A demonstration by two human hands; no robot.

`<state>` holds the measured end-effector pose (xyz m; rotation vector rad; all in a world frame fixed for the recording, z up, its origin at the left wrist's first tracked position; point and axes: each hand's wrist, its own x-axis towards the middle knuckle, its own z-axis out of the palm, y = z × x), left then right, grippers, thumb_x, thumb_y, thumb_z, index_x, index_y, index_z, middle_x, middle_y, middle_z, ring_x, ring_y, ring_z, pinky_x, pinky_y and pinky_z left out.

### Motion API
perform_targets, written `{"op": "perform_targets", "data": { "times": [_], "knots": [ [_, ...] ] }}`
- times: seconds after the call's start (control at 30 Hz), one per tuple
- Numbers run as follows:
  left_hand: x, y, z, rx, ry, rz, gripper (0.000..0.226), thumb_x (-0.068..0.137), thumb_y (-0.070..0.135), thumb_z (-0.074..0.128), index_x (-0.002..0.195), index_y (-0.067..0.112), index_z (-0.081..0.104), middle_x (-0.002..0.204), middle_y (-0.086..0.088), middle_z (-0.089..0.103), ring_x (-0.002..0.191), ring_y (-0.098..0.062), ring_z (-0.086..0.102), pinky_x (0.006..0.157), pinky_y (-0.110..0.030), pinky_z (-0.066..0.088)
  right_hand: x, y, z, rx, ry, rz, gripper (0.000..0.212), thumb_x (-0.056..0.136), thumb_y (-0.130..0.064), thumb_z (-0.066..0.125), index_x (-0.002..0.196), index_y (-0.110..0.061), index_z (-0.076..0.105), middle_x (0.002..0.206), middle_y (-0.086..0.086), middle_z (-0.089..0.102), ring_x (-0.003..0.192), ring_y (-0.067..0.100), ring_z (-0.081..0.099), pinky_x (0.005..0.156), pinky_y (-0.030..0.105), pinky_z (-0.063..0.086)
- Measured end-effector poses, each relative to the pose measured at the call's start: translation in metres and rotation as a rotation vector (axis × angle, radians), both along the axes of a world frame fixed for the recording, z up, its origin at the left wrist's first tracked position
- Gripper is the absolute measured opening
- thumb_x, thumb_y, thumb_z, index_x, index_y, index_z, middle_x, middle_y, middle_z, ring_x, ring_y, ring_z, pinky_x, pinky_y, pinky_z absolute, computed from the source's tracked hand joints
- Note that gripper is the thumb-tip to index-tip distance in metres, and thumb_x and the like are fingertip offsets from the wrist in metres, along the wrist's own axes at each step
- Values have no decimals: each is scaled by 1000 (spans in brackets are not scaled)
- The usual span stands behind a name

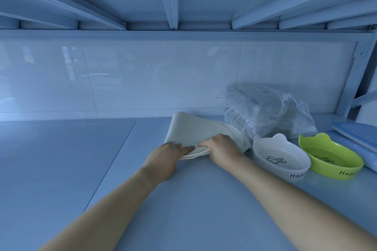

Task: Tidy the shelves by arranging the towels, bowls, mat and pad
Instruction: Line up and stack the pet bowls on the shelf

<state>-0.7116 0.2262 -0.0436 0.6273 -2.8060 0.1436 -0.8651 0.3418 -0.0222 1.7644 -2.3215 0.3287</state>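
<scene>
Both hands are reaching onto the shelf point(183, 199) and holding a pale folded mat point(191, 130) at its near edge. The left hand point(166, 156) is lying flat on the fold, its fingers point(183, 147) stretched out over the top layer. The right hand point(221, 146) is curling its fingers point(204, 144) closed around the same edge, just beside the left. The mat's far flap is standing up, bent back on itself. To its right a white bowl point(282, 158) and a green bowl point(330, 157) are sitting side by side, touching, with a crumpled plastic bag point(263, 108) behind them.
</scene>
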Motion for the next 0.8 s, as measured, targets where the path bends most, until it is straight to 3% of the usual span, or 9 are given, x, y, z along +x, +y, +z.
{"op": "perform_targets", "data": {
  "times": [0.07,0.2,0.33,0.57,0.7,0.8],
  "knots": [
    [-2,-1,0,20,7,22,80,79,-4,37,142,43,23,129,3,49,113,-20,49,84,-33,48,-2,-4,9,18,24,17,31,69,5,44,86,-13,63,82,13,60,75,29,51,62,33,39],
    [-4,-3,0,40,16,63,80,80,-4,37,143,44,22,133,3,47,115,-22,49,83,-31,46,-8,-11,12,10,41,54,42,71,7,43,99,-15,65,95,14,65,90,34,59,74,37,50],
    [-12,-2,4,80,4,95,77,82,-4,37,141,44,26,135,1,46,116,-25,50,85,-33,46,-15,-12,2,-1,-4,51,52,73,6,43,111,-23,64,105,13,67,99,34,59,81,39,50],
    [-5,-6,0,171,10,75,67,85,3,36,136,46,37,146,7,37,130,-18,38,98,-29,37,-6,0,-14,-47,-96,-1,36,74,-2,47,101,-19,64,98,7,68,94,31,59,77,38,52],
    [-2,-3,-1,261,73,45,45,90,32,50,133,45,42,150,5,32,139,-11,24,108,-25,27,-8,10,-12,-80,-143,5,26,81,-16,55,103,-24,67,103,2,69,101,27,59,82,36,50],
    [-5,8,-3,317,106,65,48,81,60,54,127,48,48,150,2,33,141,-12,18,109,-27,25,-12,20,-12,-78,-190,26,19,84,-25,58,99,-25,69,100,2,70,101,26,60,78,31,49]
  ]
}}
